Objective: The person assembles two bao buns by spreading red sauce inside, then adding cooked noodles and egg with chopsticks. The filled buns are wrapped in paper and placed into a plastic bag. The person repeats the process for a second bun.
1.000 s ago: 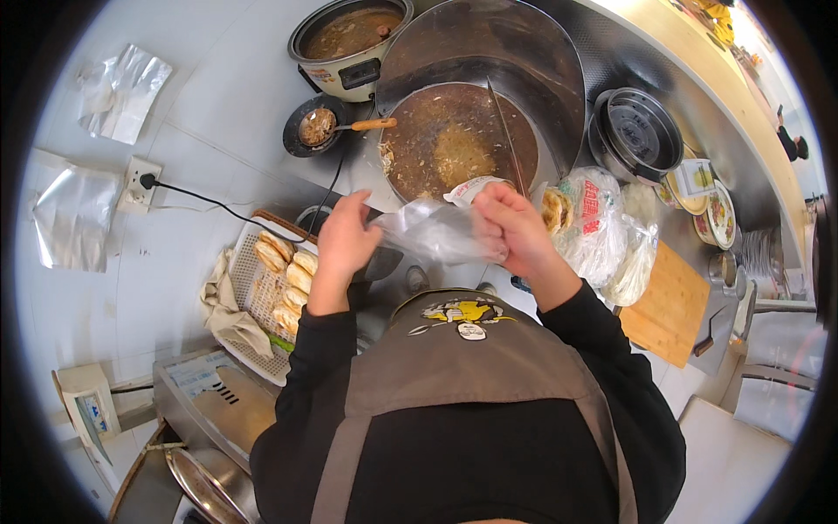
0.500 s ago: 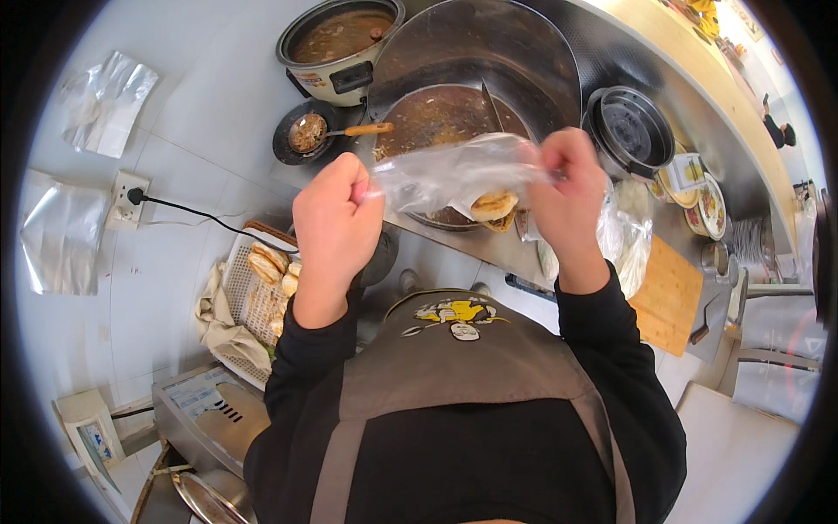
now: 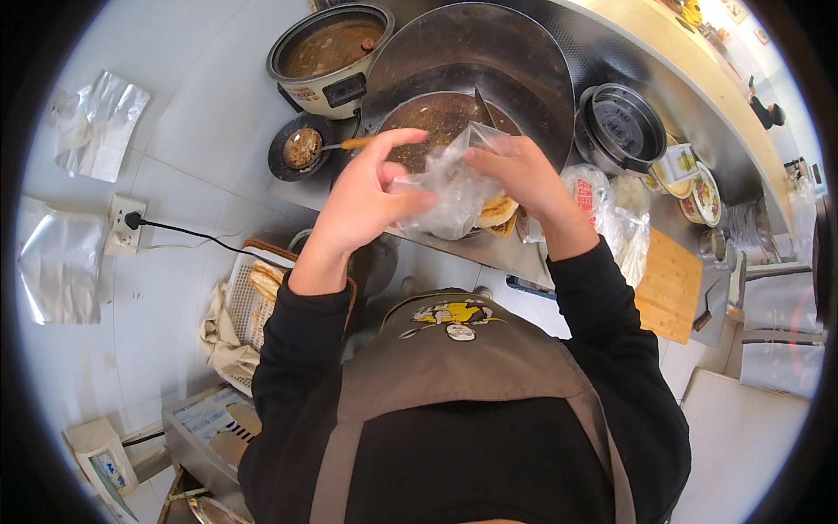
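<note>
My left hand [image 3: 367,196] and my right hand [image 3: 517,175] both pinch the top of a clear plastic bag [image 3: 445,188] held up in front of my chest. A flat golden bun [image 3: 497,214] lies in the bottom of the bag. Behind the bag is a wide metal pan [image 3: 436,118] of brown stew. A white basket [image 3: 249,306] with more buns sits low at my left, below my left forearm.
A rice cooker [image 3: 332,57] with brown stew stands at the back. A small dark bowl [image 3: 301,148] holds a spoon. Stacked metal bowls [image 3: 624,127], bagged food [image 3: 602,196] and a wooden board [image 3: 668,284] are to the right. A wall socket [image 3: 122,223] with a black cable is on the left.
Both hands rose from near the counter with the bag. They have drawn close together at its top, and the bun now hangs in the bag's bottom.
</note>
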`<state>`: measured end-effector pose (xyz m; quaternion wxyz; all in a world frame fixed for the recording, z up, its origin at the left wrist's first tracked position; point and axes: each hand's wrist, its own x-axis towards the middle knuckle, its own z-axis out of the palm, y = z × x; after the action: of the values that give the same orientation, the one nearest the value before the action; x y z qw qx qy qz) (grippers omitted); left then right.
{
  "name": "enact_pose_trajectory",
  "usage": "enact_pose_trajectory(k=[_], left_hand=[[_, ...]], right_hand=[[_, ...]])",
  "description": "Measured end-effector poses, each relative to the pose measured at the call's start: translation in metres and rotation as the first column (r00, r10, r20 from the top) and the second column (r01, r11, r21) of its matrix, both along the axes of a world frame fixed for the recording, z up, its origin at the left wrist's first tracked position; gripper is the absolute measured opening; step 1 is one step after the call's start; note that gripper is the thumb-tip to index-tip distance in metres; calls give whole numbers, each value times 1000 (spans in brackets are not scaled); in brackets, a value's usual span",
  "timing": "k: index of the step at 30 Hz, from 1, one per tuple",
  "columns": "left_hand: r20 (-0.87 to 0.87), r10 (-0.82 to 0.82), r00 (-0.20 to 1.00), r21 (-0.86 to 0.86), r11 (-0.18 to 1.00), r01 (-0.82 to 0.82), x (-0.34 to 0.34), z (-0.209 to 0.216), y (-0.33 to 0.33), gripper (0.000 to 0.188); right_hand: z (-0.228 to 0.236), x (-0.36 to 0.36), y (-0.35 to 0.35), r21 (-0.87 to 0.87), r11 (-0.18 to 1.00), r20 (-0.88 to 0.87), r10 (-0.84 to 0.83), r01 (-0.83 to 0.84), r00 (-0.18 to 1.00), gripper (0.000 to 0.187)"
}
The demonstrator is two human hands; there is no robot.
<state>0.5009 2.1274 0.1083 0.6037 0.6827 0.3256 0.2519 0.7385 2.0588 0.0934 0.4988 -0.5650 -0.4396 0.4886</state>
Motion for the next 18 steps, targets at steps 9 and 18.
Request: enact_pose_trajectory(k=[9,18], left_hand=[[-315,425,848,407,868,-284,-11,-56,34,12],[-458,351,817,621,784,12,8,26,-20,12]], right_hand=[[-24,21,-22,-67,947,-425,256,-313,868,18],[-13,35,10,56,990,914,-103,131,391,30]])
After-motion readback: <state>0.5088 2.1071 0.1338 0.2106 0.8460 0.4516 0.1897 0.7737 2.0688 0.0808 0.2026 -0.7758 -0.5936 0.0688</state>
